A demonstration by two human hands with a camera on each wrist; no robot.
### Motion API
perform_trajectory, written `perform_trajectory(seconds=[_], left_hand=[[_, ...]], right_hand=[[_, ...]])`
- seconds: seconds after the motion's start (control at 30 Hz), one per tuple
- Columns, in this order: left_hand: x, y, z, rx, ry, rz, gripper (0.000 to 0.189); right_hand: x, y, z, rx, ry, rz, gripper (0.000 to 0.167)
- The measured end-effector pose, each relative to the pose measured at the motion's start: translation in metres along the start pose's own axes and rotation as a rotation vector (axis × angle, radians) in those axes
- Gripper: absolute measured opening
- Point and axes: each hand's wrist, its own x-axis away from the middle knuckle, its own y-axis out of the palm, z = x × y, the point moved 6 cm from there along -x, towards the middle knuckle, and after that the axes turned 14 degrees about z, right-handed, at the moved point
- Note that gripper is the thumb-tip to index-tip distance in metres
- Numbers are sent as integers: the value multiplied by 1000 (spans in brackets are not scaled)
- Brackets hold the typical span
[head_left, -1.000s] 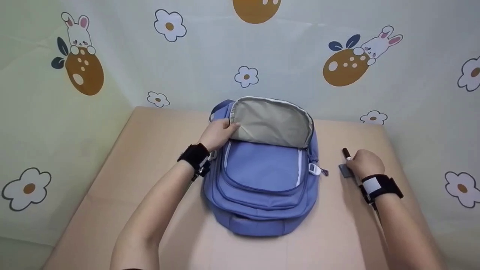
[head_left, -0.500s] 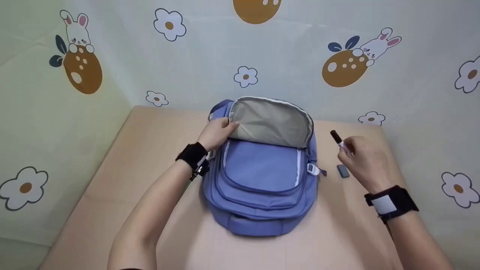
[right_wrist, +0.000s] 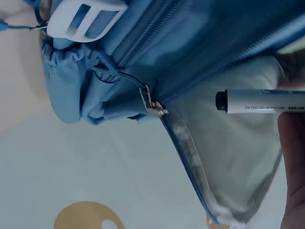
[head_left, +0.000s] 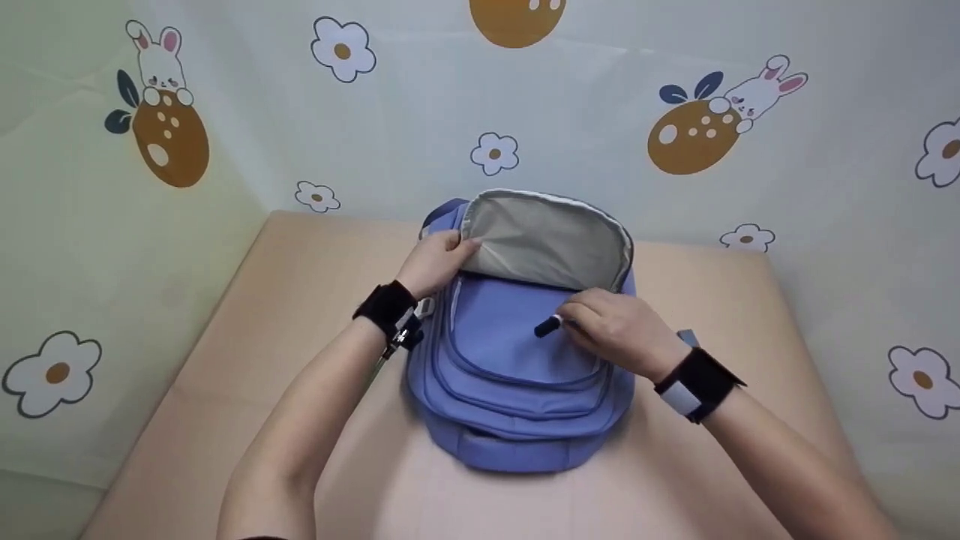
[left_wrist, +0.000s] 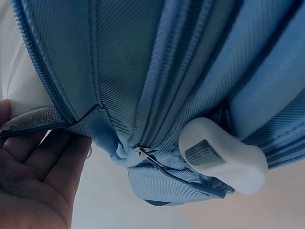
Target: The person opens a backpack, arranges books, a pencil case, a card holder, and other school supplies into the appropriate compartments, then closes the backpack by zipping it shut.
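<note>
A blue backpack (head_left: 517, 450) lies on the table with its front pocket unzipped and the grey-lined flap (head_left: 540, 232) folded up. My left hand (head_left: 436, 262) pinches the left edge of that flap; the left wrist view shows the thumb and fingers on either side of the fabric (left_wrist: 35, 117). In my right hand (head_left: 626, 330) is a marker (head_left: 548, 326) with a black cap, held over the pocket's front panel. Printed text runs along the white barrel of the marker (right_wrist: 262, 101) in the right wrist view.
Beyond the right wrist, a small grey-blue block (head_left: 687, 337) lies on the table (head_left: 300, 315), partly hidden by the wrist strap. White buckles (left_wrist: 224, 155) and zipper pulls (right_wrist: 155, 109) hang at the backpack's sides. A patterned cloth wall (head_left: 405, 112) stands behind.
My right hand has lifted the marker off the table near the grey-blue block and carried it left, over the backpack. The left hand has stayed at the flap.
</note>
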Motion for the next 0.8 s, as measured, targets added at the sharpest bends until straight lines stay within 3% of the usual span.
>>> perform_trajectory(seconds=[0.13,0.27,0.8], left_hand=[[0,0,1,-1,18,0,39],[-1,-1,3,6,25,2,37],[-1,-2,3,46,13,4,36]], right_hand=[[5,20,3,20,-48,-133,14],[6,29,10,38,-55,-207,16],[1,44,8,65,-125,-283,21]])
